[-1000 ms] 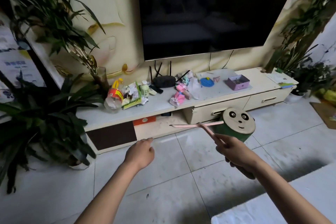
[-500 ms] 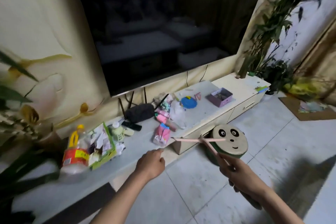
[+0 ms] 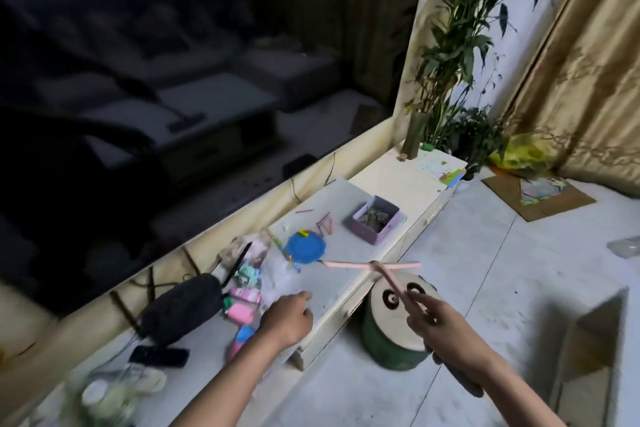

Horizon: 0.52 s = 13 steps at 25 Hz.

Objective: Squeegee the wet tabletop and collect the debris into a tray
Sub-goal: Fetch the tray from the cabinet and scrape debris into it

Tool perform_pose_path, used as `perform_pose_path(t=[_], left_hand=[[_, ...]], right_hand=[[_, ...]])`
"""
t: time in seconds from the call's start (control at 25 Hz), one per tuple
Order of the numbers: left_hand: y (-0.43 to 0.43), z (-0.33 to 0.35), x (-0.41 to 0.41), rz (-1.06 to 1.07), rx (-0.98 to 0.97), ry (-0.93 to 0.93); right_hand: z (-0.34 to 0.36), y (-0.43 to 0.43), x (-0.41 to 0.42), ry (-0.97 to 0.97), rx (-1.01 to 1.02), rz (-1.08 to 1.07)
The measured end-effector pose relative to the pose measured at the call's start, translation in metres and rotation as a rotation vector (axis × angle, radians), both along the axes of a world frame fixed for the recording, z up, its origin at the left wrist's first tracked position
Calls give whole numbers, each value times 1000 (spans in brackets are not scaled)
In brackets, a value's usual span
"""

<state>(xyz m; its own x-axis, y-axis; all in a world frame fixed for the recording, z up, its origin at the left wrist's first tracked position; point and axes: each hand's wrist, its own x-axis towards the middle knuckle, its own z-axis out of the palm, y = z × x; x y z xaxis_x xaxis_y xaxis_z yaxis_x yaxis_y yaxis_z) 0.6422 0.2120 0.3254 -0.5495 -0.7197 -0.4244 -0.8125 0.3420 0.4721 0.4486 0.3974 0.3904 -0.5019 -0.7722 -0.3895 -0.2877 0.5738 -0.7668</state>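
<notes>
My right hand (image 3: pixel 441 326) grips the handle of a pink squeegee (image 3: pixel 374 265), whose blade hangs level over the front edge of the white TV cabinet top (image 3: pixel 346 198). My left hand (image 3: pixel 289 317) hovers over the cabinet top with fingers loosely curled and holds nothing. A purple tray (image 3: pixel 375 218) with debris inside sits on the cabinet top to the right. Pink sticks (image 3: pixel 325 220), a blue disc (image 3: pixel 304 248) and pink packets (image 3: pixel 242 308) lie scattered on the top.
A green stool with a panda face (image 3: pixel 394 326) stands on the floor against the cabinet, under the squeegee. A black router (image 3: pixel 181 307) and a remote (image 3: pixel 159 355) lie at the left. The big TV screen (image 3: pixel 173 80) hangs behind. Potted plants (image 3: pixel 460 87) stand at the cabinet's right end.
The view has moved closer to the cabinet and swung right. Both hands have come forward; the squeegee blade now hangs over the cabinet's front edge, and my left hand is above the top.
</notes>
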Motion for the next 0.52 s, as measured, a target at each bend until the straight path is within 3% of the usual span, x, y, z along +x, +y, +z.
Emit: perform_pose_path(t=[0.28, 0.52], left_hand=[[-137, -58, -140, 147, 250, 51], [-247, -150, -278, 342, 574, 40]], right_hand=[[-21, -119, -107, -12, 45, -127], [-83, -200, -175, -79, 129, -340]])
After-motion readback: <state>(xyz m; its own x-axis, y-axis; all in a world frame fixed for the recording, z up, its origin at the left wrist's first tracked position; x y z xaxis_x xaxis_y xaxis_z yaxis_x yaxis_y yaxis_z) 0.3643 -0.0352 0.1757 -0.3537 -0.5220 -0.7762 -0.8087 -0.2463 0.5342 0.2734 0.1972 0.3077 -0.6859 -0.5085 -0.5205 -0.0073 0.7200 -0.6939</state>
